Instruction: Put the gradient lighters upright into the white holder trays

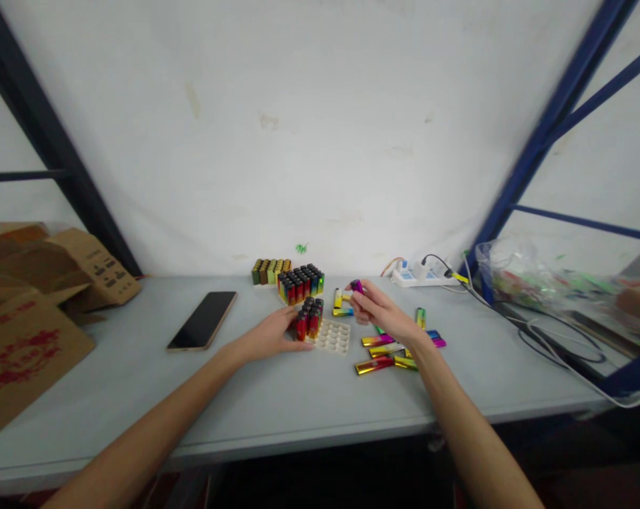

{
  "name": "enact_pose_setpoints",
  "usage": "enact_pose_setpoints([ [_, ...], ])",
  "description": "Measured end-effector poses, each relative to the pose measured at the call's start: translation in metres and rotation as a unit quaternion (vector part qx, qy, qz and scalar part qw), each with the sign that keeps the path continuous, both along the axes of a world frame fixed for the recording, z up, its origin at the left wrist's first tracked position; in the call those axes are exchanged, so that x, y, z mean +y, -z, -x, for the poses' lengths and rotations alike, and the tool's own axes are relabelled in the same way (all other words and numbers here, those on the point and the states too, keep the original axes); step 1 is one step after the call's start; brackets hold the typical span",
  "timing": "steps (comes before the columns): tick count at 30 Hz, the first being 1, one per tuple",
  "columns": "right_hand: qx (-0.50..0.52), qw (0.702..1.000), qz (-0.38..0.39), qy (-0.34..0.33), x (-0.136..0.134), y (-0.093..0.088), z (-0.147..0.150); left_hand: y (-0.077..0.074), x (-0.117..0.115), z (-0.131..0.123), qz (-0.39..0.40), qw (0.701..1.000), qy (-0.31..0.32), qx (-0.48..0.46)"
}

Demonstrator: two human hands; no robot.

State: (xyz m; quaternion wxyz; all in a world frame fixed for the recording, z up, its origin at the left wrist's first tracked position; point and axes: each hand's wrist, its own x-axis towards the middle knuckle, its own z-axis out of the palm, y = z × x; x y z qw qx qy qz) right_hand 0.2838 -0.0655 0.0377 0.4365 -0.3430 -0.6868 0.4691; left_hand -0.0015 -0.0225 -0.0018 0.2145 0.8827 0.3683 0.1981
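Note:
A small white tray (336, 335) with a grid of round holes lies on the table in front of me. Red-and-gold shiny tubes with black tops (310, 322) stand upright in its left part; holes on the right show bare. My left hand (269, 334) grips the tray's left end, thumb at the front and fingers behind the tubes. Raised just beyond the tray's right side, my right hand (375, 309) pinches a shiny purple tube (356, 286), held roughly upright. Below and beside that hand, several similar metallic tubes (386, 349) in mixed colours lie loose on their sides.
Behind the tray stand a filled block of red and blue tubes (301, 283) and a green-gold one (271, 271). A phone (203, 320) and cardboard boxes (27, 339) lie left. To the right are a power strip (420, 273), cables, a plastic bag (515, 272) and another person's hand (638, 304).

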Motion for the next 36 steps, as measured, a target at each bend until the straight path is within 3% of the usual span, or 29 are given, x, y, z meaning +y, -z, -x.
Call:
enact_pose_setpoints([
  [4, -0.036, 0.995, -0.040, 0.081, 0.004, 0.010, 0.011, 0.000, 0.000, 0.000, 0.005, 1.000, 0.012, -0.001],
  [8, -0.104, 0.971, -0.103, 0.186, 0.002, 0.012, 0.020, -0.001, 0.000, 0.000, 0.003, 1.000, 0.018, -0.008],
  [12, -0.146, 0.957, -0.131, 0.212, -0.001, 0.010, 0.024, 0.000, 0.000, 0.001, 0.002, 1.000, 0.019, -0.004],
  [19, -0.163, 0.933, -0.115, 0.300, 0.004, 0.012, 0.021, 0.006, 0.005, 0.001, -0.021, 0.999, 0.004, 0.025],
  [30, -0.213, 0.927, -0.114, 0.286, 0.004, 0.015, 0.020, 0.002, 0.002, 0.000, -0.027, 0.999, 0.004, 0.023],
  [36, -0.228, 0.947, -0.169, 0.148, 0.003, 0.015, 0.019, 0.002, 0.001, -0.001, -0.009, 1.000, 0.002, 0.006],
])
